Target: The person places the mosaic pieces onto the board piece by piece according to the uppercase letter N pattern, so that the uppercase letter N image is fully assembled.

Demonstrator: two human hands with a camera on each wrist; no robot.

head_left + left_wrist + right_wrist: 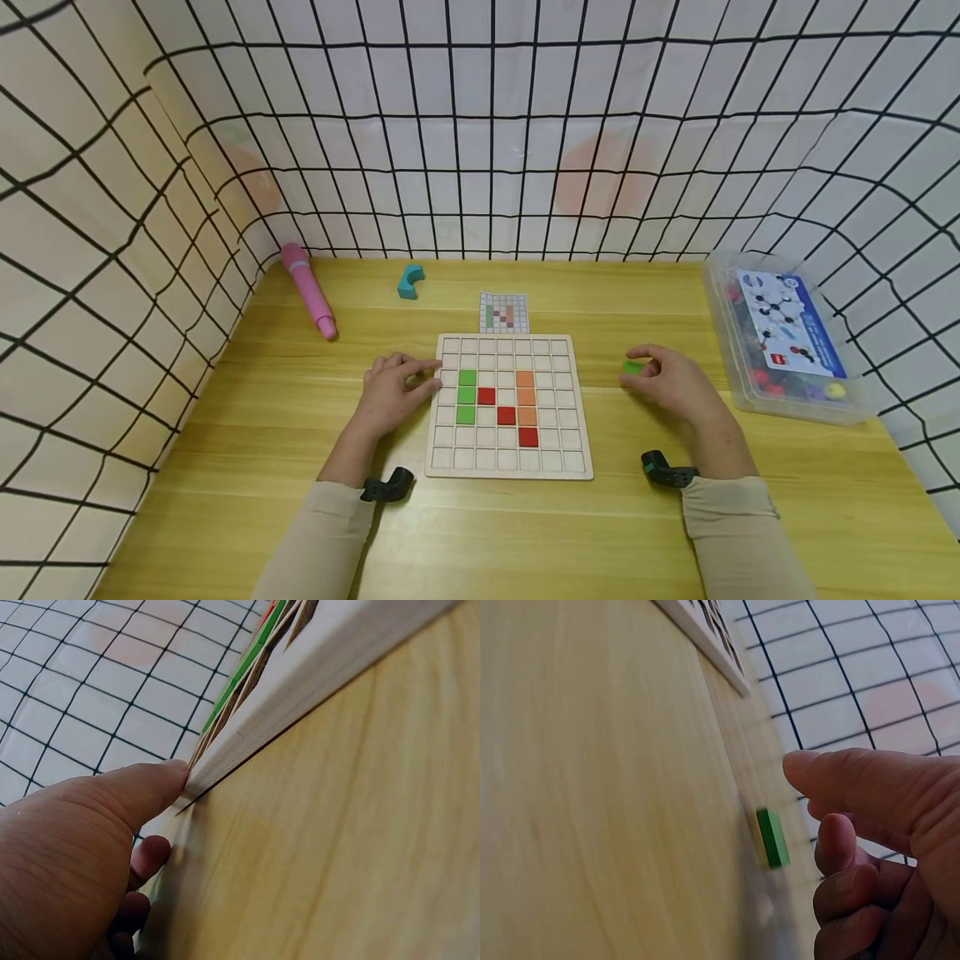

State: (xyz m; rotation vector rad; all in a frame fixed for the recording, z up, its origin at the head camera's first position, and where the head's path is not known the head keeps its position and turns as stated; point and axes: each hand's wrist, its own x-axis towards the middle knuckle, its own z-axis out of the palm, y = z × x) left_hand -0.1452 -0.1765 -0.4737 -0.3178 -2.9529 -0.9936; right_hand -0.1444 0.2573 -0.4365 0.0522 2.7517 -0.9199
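Note:
A pale wooden grid board (510, 477) lies flat on the table, holding green tiles (467, 396) on its left, red tiles (506, 416) running diagonally and orange tiles (526, 397) in a column. My left hand (392, 392) touches the board's left edge with thumb and forefinger; its other fingers are bent. To the right of the board, my right hand (670, 382) hovers beside a loose green tile (773, 838). That tile rests on the table, apart from the fingertips in the right wrist view, and the hand holds nothing.
A small printed pattern card (504, 313) sits just beyond the board. Farther back are a teal arch block (409, 282) and a pink microphone-shaped object (309, 290). On the right stands a clear plastic box (787, 333). Black netting (491, 117) surrounds the table's back and sides.

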